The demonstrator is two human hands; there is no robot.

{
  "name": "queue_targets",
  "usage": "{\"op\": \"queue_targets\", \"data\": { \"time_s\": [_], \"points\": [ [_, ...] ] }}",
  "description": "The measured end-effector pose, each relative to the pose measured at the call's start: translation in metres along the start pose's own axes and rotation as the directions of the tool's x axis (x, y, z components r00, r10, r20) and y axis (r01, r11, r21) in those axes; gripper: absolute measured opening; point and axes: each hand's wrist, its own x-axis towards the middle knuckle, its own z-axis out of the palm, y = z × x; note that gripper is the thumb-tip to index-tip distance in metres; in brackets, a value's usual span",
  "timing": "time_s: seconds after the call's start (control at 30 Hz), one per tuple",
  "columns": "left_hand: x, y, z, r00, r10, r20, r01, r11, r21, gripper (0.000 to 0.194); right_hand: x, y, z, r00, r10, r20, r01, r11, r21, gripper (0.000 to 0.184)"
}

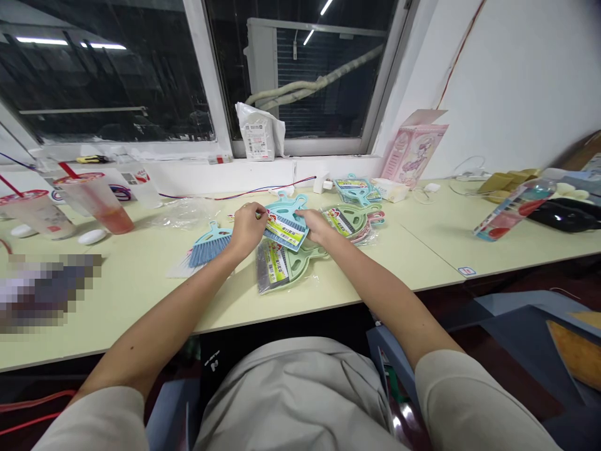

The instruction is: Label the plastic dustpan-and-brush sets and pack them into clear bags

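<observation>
A light-blue dustpan and brush set with a yellow-green label card (286,229) is held up between my two hands, tilted. My left hand (248,230) pinches at its upper left edge; whether card or plastic is between the fingertips is hard to see. At its right side my right hand (315,225) grips the dustpan. Under it lies a bagged green dustpan set (282,266). Left of my left hand, a loose blue hand brush (210,247) rests on the table. More bagged green and pink dustpan sets (352,220) lie just past my right hand.
Farther back are bagged blue dustpan sets (357,190). Drink cups (98,203) and clear plastic wrap (183,213) are on the left. A white package (260,134) leans by the window. To the right stand a pink box (416,150) and a bottle (514,210).
</observation>
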Motion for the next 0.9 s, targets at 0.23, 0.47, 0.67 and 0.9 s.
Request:
{"op": "queue_targets", "data": {
  "time_s": [0.23, 0.47, 0.67, 0.9],
  "points": [
    [-0.008, 0.006, -0.002, 0.997, -0.07, 0.037, 0.061, 0.978, 0.198, 0.008, 0.006, 0.003, -0.004, 0.999, 0.042, 0.024, -0.043, 0.999, 0.023, 0.006],
    [-0.006, 0.005, -0.003, 0.995, -0.097, 0.019, 0.09, 0.966, 0.241, 0.01, 0.007, 0.004, -0.003, 0.997, 0.057, 0.042, -0.058, 0.997, 0.043, 0.008],
    [-0.002, 0.001, -0.006, 0.996, -0.037, -0.081, 0.058, 0.962, 0.268, 0.016, 0.001, -0.002, -0.003, 0.997, 0.071, 0.022, -0.071, 0.997, 0.031, 0.008],
    [0.037, -0.072, -0.046, 0.981, -0.094, -0.17, 0.16, 0.889, 0.429, 0.027, -0.001, -0.009, -0.005, 0.998, 0.067, 0.01, -0.067, 0.996, 0.066, 0.009]
  ]
}}
